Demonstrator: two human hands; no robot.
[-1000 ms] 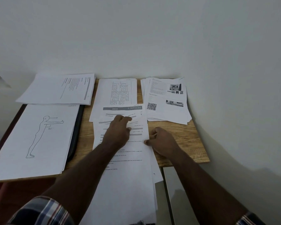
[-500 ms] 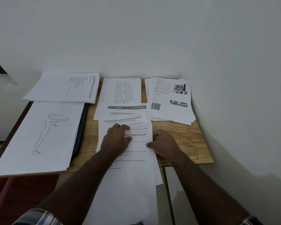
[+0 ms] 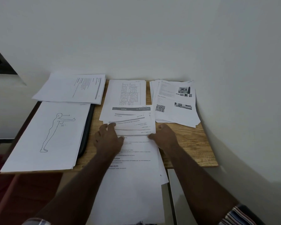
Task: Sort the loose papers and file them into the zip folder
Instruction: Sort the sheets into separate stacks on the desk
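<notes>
Your left hand point(image 3: 108, 140) lies flat, fingers relaxed, on the fanned loose papers point(image 3: 133, 159) at the middle of the counter's point(image 3: 190, 143) front edge; these sheets overhang that edge. Your right hand point(image 3: 165, 137) pinches their right edge. The dark zip folder point(image 3: 88, 127) lies by the counter's left edge, under the figure-drawing stack point(image 3: 47, 135).

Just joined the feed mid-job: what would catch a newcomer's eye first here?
Both hands work the fanned middle stack of papers on the wooden table: the left hand presses on its left side, the right hand pinches its right edge. At the left, a sheet with a standing figure drawing lies over a dark folder; at the right sits a pile with a QR code.
</notes>
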